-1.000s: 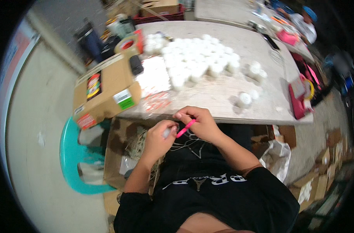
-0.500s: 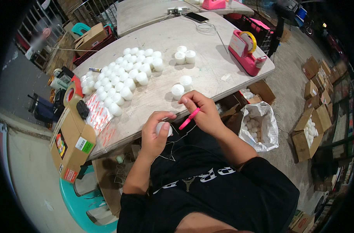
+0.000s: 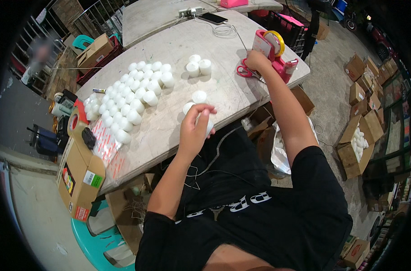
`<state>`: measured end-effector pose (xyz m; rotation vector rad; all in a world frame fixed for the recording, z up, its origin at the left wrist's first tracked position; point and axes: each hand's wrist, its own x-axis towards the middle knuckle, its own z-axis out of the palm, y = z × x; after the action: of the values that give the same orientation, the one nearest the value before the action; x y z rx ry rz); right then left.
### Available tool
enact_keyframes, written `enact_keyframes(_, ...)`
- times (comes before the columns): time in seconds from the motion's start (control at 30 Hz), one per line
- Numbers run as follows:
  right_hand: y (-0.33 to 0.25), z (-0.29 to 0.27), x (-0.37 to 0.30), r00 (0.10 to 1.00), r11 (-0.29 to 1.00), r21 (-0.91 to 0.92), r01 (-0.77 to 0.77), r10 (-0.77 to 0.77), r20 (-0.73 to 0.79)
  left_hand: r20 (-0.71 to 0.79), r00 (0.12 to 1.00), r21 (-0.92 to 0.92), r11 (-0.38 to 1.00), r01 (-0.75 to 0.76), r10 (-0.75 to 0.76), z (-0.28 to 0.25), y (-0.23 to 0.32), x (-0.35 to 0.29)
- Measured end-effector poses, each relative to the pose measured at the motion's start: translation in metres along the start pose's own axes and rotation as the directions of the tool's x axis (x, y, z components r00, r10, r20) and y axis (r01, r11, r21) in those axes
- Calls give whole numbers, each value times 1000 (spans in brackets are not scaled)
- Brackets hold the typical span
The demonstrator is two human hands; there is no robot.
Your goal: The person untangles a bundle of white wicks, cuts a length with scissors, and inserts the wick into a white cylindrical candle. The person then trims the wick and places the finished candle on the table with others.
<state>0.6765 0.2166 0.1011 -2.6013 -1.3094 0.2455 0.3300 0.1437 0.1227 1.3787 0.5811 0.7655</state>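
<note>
My left hand is closed round a short white cylinder, candle-like, just off the table's front edge. Two more white cylinders stand just beyond that hand. Out to the far right, my right hand is at the pink tape dispenser, its fingers partly hidden. Pink-handled scissors are at its fingers, their blades pointing toward the table's near edge. The dispenser carries a roll of yellow-rimmed tape.
Many white cylinders stand grouped on the table's left, and three more behind the middle. A phone with a coiled cable lies at the back. Cardboard boxes stand left and on the floor right. A white cord crosses my lap.
My right hand has moved from my lap to the tape dispenser, and the pink scissors have gone with it. My left hand, still holding the white cylinder, has turned and risen slightly toward the table.
</note>
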Motion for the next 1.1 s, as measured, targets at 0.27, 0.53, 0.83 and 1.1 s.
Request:
enact_keyframes(0.27,-35,-7,-23,963,987,117,-110,135,-234,82,997,59,998,-10,6,15,0,25)
enact_keyframes(0.53,-26,-16,-60,989,1000,29,8,-12,149,113,991,142,989,49,-66,-1,-3,7)
enact_keyframes(0.83,-25,5,-200,948,-37,994,-107,-305,90,166,983,119,991,56,-76,-9,-9,-9)
enact_keyframes(1.1,-97,26,-281,864,-149,978,146,-462,-199,-6,1000,-95,995,15,-16,-25,6,-47)
